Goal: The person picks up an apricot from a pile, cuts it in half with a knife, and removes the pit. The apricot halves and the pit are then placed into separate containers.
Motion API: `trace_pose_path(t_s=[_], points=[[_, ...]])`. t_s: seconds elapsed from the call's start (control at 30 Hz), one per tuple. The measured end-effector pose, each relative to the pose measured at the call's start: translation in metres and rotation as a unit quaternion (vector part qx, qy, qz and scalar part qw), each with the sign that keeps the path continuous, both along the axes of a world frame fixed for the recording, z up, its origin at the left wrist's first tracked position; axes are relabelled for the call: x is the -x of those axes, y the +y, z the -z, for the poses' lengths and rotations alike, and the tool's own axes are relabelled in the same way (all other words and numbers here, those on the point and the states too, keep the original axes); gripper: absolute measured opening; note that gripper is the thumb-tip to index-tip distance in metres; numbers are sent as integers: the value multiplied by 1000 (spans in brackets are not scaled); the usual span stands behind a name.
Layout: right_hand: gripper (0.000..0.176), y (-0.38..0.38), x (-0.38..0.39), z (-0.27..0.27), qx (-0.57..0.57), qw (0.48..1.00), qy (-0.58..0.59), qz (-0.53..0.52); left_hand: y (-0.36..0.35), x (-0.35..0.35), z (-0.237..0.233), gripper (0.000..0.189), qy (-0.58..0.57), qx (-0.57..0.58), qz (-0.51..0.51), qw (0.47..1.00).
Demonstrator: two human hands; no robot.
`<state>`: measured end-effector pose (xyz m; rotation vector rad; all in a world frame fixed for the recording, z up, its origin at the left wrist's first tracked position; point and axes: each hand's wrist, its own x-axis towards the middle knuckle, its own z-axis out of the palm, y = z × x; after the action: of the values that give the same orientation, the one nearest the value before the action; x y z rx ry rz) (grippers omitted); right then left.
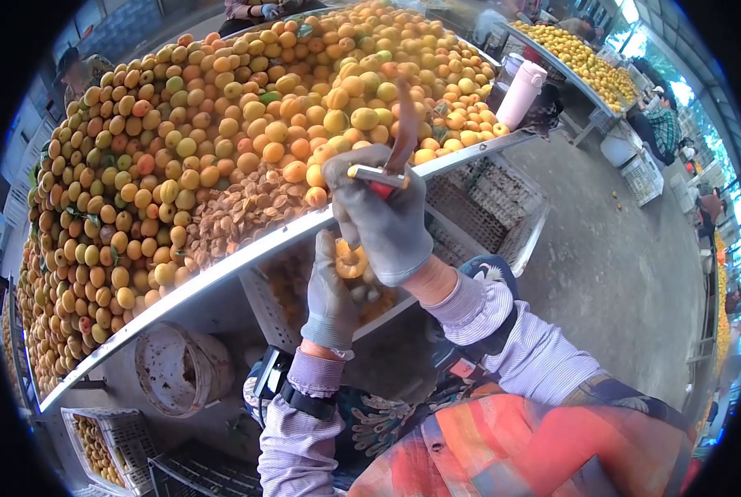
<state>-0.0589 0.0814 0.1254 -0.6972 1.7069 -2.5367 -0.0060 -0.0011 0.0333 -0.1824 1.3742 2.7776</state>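
Gripping a knife [401,137], right hand [383,222] crosses table rim [221,266].

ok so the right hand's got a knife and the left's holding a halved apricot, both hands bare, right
Not quite: the hands are not bare. The head view shows grey gloves on both the right hand and the left hand. The rest holds: the right hand grips the knife and the left hand holds the halved apricot.
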Motion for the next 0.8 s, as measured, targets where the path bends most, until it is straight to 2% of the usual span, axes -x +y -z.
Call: trace_pose_path(t_s=[0.03,0.07,0.1,0.13,0.17,0.2,0.23,0.27,0.3,0.33,0.37,0.43,0.47,0.57,0.7,0.77,0.8], points=[[16,-4,-2,6,-21,999,26,29,3,1,-1,52,0,0,-1,1000],[18,-7,-4,9,-43,996,51,57,11,2,-2,49,-34,-40,-49,997],[19,-9,-5,12,-33,996,68,54,15,3,-3,47,-68,-81,-97,990],[19,-10,-4,18,-34,996,68,54,14,6,3,47,-68,-81,-96,990],[19,-11,-1,27,-84,979,168,85,12,11,15,47,37,113,-157,980],[19,-11,1,34,-134,948,265,113,9,16,28,46,139,302,-210,919],[20,-12,0,30,-144,944,259,148,8,17,26,46,234,475,-252,810],[20,-11,4,27,-143,944,259,145,5,13,23,46,232,477,-254,809],[16,-8,11,24,-40,996,55,59,3,7,20,47,72,261,-168,948],[15,-5,18,21,65,986,-152,-29,3,4,16,49,-94,19,-65,993],[15,-2,24,20,65,986,-151,-26,6,9,18,52,-172,-84,-56,980],[15,2,37,23,95,954,-282,-37,9,7,8,53,-193,-88,-41,976],[15,5,40,27,95,954,-282,-36,9,6,5,53,-218,-89,-30,971],[9,13,57,49,146,918,-358,-85,14,6,8,56,-194,-66,-26,978],[10,17,65,57,141,894,-419,-72,16,6,12,56,-185,-55,2,981],[15,18,67,58,170,869,-448,-123,23,0,-9,55,-145,31,-66,987],[15,19,70,67,173,868,-449,-121,22,2,-3,55,-146,33,-64,987]])
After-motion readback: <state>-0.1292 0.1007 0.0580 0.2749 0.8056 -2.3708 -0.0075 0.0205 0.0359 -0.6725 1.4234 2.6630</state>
